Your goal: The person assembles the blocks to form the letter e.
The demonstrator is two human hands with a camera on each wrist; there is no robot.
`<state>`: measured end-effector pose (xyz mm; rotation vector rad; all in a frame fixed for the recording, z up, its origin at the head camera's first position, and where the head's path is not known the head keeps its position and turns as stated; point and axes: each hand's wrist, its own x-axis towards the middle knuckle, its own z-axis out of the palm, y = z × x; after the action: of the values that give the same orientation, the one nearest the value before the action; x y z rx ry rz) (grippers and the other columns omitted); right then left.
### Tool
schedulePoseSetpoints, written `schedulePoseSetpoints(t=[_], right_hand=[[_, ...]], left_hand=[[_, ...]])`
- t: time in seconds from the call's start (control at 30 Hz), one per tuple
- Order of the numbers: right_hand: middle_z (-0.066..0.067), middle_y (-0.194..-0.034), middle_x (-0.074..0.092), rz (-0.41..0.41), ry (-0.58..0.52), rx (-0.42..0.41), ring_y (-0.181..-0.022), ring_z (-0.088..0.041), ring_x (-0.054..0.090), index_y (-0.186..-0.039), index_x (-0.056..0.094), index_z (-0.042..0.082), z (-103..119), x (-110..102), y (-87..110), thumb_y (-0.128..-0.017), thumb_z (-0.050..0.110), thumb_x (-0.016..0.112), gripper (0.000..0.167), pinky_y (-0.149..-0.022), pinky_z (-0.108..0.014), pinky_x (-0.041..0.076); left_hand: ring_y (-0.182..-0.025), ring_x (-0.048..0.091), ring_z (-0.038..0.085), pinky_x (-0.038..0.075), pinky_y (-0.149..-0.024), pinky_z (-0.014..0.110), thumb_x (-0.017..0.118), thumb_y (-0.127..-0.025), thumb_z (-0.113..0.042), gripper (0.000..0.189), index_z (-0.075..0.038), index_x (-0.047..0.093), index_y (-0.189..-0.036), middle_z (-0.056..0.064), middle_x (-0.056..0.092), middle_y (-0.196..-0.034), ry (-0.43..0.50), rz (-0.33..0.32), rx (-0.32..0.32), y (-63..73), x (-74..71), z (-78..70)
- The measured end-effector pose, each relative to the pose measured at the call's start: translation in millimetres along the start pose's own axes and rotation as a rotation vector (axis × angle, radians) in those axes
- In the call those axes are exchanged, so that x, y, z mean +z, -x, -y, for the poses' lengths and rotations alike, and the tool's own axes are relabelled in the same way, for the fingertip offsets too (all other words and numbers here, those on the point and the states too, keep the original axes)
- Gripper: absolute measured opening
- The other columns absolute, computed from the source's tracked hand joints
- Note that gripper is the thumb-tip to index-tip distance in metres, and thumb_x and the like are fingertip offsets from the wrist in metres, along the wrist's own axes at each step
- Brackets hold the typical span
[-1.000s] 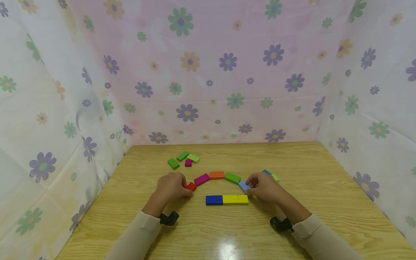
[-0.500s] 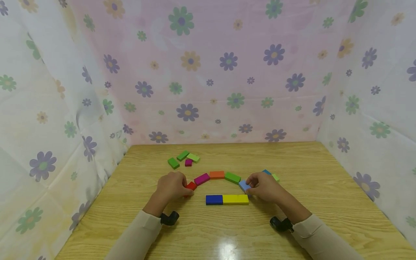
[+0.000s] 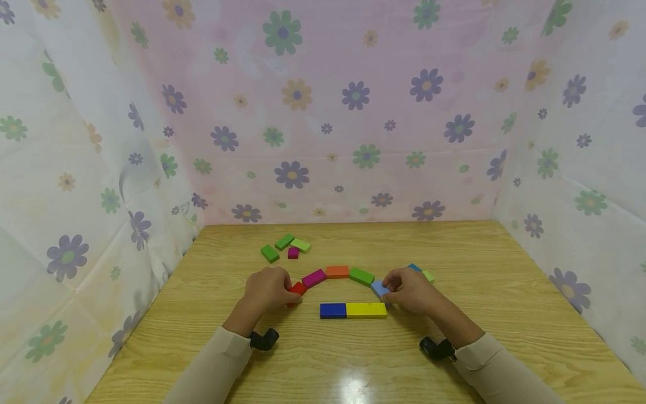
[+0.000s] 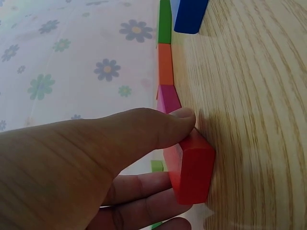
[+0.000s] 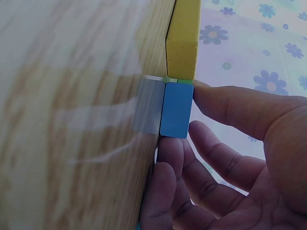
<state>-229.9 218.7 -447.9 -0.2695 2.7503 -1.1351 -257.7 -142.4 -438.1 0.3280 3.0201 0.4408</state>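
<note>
Several coloured blocks form an arch on the table. My left hand (image 3: 266, 289) pinches the red block (image 4: 195, 167) at the arch's left end, thumb on one side and fingers on the other. At the right end my right hand (image 3: 411, 290) holds the light blue block (image 5: 176, 110) between thumb and fingers. Between them run a magenta block (image 3: 314, 278), an orange block (image 3: 337, 272) and a green block (image 3: 361, 275), close end to end. Below the arch, a dark blue block (image 3: 333, 311) and a longer yellow block (image 3: 366, 310) lie in a straight row.
Behind the left hand lie loose blocks: green (image 3: 270, 253), another green (image 3: 285, 242), light green (image 3: 301, 245) and magenta (image 3: 293, 253). Partly behind the right hand are a blue block (image 3: 414, 267) and a light green block (image 3: 428, 276). Flowered cloth (image 3: 323, 112) surrounds the wooden table (image 3: 323, 359).
</note>
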Motion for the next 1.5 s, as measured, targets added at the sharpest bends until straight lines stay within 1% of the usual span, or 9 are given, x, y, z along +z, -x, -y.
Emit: schedulePoseSetpoints(t=[0.27, 0.53, 0.83, 1.07, 1.2, 1.37, 1.5], right_hand=[[-0.003, -0.102, 0.068, -0.002, 0.005, -0.007, -0.094, -0.018, 0.063, -0.107, 0.072, 0.01, -2.7, -0.1, -1.4, -0.087, 0.018, 0.084, 0.024, -0.082, -0.036, 0.055], [-0.003, -0.099, 0.067, -0.001, -0.002, -0.025, -0.091, -0.018, 0.062, -0.106, 0.072, 0.009, -2.4, 0.0, -0.6, -0.087, 0.018, 0.084, 0.024, -0.08, -0.035, 0.054], [-0.003, -0.099, 0.068, -0.003, 0.001, -0.03, -0.091, -0.018, 0.063, -0.106, 0.072, 0.009, -2.6, -0.5, -0.9, -0.086, 0.018, 0.084, 0.025, -0.079, -0.035, 0.055], [-0.003, -0.099, 0.068, 0.002, 0.003, -0.024, -0.091, -0.018, 0.063, -0.106, 0.072, 0.008, -3.5, -0.5, -1.4, -0.087, 0.018, 0.084, 0.025, -0.079, -0.035, 0.055], [-0.003, -0.098, 0.067, 0.002, -0.002, -0.017, -0.091, -0.018, 0.063, -0.106, 0.072, 0.008, -3.3, -0.8, -1.5, -0.087, 0.017, 0.084, 0.024, -0.077, -0.034, 0.055], [-0.003, -0.098, 0.067, 0.0, -0.001, -0.018, -0.091, -0.018, 0.063, -0.106, 0.071, 0.009, -3.4, -0.8, -1.6, -0.087, 0.017, 0.084, 0.024, -0.077, -0.034, 0.055], [-0.004, -0.099, 0.067, 0.0, -0.001, -0.017, -0.092, -0.018, 0.064, -0.106, 0.071, 0.009, -3.9, -0.5, -1.4, -0.087, 0.017, 0.084, 0.024, -0.078, -0.035, 0.055]], left_hand=[[-0.06, 0.052, 0.016, 0.037, -0.053, 0.031, 0.089, -0.076, -0.053, 0.036, -0.023, 0.068, -0.07, -0.006, 0.06, -0.065, 0.008, 0.001, -0.004, 0.6, -0.3, -0.8], [-0.061, 0.053, 0.016, 0.038, -0.055, 0.031, 0.089, -0.075, -0.054, 0.037, -0.023, 0.069, -0.072, -0.006, 0.06, -0.067, -0.004, 0.0, -0.008, -0.3, 0.8, -0.7], [-0.06, 0.052, 0.016, 0.037, -0.053, 0.031, 0.088, -0.075, -0.054, 0.037, -0.023, 0.068, -0.071, -0.006, 0.059, -0.066, -0.009, -0.009, 0.01, -0.5, 1.8, 0.1], [-0.06, 0.052, 0.015, 0.037, -0.053, 0.03, 0.088, -0.075, -0.054, 0.037, -0.023, 0.068, -0.072, -0.007, 0.059, -0.066, 0.004, -0.005, 0.009, 0.0, 1.4, -2.2], [-0.062, 0.053, 0.015, 0.04, -0.053, 0.031, 0.088, -0.075, -0.054, 0.038, -0.02, 0.072, -0.079, -0.007, 0.061, -0.069, 0.018, -0.005, 0.009, 1.8, 1.9, -3.9], [-0.064, 0.056, 0.015, 0.045, -0.054, 0.031, 0.087, -0.075, -0.056, 0.044, -0.018, 0.076, -0.092, -0.008, 0.064, -0.072, 0.019, 0.0, 0.008, 2.1, 3.0, -4.0], [-0.07, 0.058, 0.013, 0.046, -0.055, 0.03, 0.086, -0.076, -0.058, 0.056, -0.017, 0.076, -0.113, -0.007, 0.071, -0.084, 0.016, 0.005, 0.023, 1.1, 3.9, -3.6]])
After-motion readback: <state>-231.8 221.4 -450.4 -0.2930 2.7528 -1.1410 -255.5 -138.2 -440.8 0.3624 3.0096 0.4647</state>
